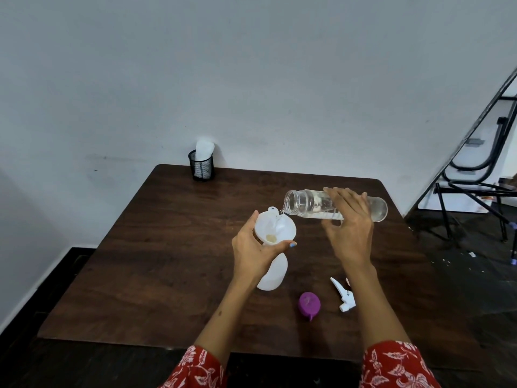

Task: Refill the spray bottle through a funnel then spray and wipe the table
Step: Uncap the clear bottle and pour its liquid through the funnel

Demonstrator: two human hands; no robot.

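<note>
While a clear water bottle is held tilted right of centre by the right hand, water is poured into a white funnel. The funnel, seated in the white spray bottle at mid-frame, is gripped by the left hand. A spray head and a purple cap are seen lower right on the table.

the right hand tips a clear bottle, and water runs into the white funnel on the spray bottle. the left hand holds the funnel.
</note>
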